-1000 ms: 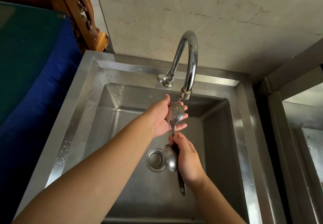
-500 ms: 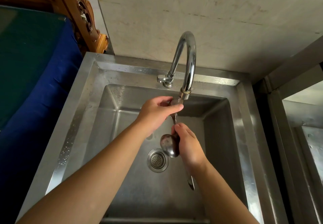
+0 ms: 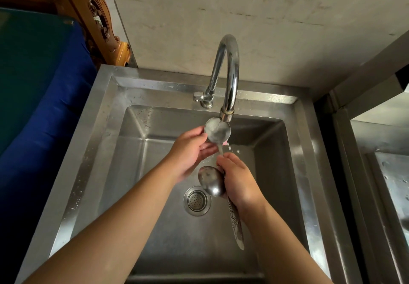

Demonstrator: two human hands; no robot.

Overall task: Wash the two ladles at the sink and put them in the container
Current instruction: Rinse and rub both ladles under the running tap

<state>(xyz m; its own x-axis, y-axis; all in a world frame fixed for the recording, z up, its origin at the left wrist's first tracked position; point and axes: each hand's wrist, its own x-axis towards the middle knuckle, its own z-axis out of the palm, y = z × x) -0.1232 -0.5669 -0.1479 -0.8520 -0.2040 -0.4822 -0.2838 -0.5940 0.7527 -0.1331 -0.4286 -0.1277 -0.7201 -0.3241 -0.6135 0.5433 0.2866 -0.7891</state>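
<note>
Two steel ladles are held over the steel sink (image 3: 106, 133). The upper ladle (image 3: 217, 131) has its bowl facing up right under the tap's spout (image 3: 228, 80), and water runs into it and spills over. My left hand (image 3: 190, 151) holds that bowl's left rim with the fingertips. My right hand (image 3: 238, 179) grips both handles together. The second ladle (image 3: 211, 180) hangs bowl-down beside my right hand, and a handle end sticks out below my wrist. No container is in view.
A round drain strainer (image 3: 197, 200) sits in the basin floor under the hands. A blue and green cushion (image 3: 37, 97) and carved wooden furniture (image 3: 97, 22) lie to the left. Another steel unit (image 3: 385, 173) stands to the right. A plain wall is behind.
My left hand slid from covering the upper ladle's bowl to its left rim, so the bowl shows under the running water. My right hand with both handles stayed in about the same place.
</note>
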